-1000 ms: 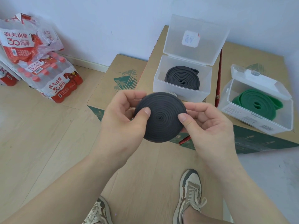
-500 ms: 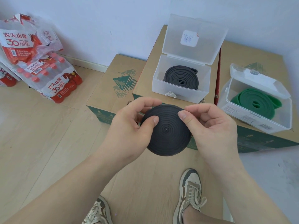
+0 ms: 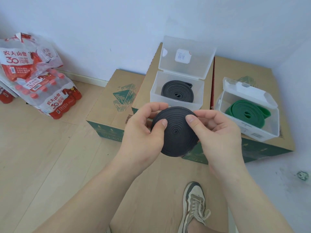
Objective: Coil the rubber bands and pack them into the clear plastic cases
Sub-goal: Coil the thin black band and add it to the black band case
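Observation:
A tightly coiled black rubber band (image 3: pixel 175 133) is held in front of me, its spiral face towards the camera. My left hand (image 3: pixel 143 132) grips its left side with the thumb on the face. My right hand (image 3: pixel 217 133) pinches its upper right edge. Behind it an open clear plastic case (image 3: pixel 154 91) holds another coiled black band (image 3: pixel 178 92), its lid (image 3: pixel 186 59) standing upright. To the right a second clear case (image 3: pixel 252 128) holds a coiled green band (image 3: pixel 247 113).
Both cases stand on cardboard boxes (image 3: pixel 262 74); a lower cardboard box (image 3: pixel 112 101) sits to their left. Packs of red bottled drinks (image 3: pixel 42 88) lie on the wooden floor by the white wall at the left. My shoe (image 3: pixel 195 207) is at the bottom.
The view has pulled back and down, so the boxes and cases sit lower in frame. Both hands still hold the black coil, which now looks tilted and slightly domed.

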A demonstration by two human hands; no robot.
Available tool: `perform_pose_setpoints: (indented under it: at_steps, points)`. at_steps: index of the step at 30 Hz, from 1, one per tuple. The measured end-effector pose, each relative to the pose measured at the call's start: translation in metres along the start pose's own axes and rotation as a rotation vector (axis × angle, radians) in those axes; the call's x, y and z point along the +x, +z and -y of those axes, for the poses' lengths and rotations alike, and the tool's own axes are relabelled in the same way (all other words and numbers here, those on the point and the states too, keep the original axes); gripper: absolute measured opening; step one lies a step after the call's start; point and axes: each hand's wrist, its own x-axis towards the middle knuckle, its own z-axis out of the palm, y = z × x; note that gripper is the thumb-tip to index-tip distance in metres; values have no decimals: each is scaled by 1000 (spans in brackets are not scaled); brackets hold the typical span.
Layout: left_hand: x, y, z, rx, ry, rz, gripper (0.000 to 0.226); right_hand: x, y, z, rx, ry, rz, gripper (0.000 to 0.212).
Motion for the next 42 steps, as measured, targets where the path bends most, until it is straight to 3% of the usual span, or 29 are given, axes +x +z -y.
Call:
perform_pose_setpoints:
  at_steps: [5,8,12,15,20,22,26,31,36,42]
  points:
    - [9,4,-12,-28,-44,-36,34,14,4,20,-131,-44,9,16]
    - [28,6,-22,29,-21,-33,32,27,2,24,-79,-31,1,17]
    - [54,12,-26,193,29,77,27,38,-2,14,-27,14,-27,20]
    - [76,15,-29,382,83,141,19,57,-8,9,12,21,-103,19]
    - [107,13,-11,988,369,143,24,84,-15,5,9,-25,-285,17]
    - [107,14,1,1082,454,140,16,88,-14,3,31,-43,-327,17]
    - [101,10,18,1034,499,113,16,92,-5,1,38,-73,-331,18]
    - [76,1,21,1010,565,209,20,90,6,0,11,-71,-296,17]
    - [71,-15,15,941,464,226,10,88,18,-3,-66,-75,-268,16]
    - [92,-23,6,940,379,323,61,90,26,-3,-222,-71,-161,14]
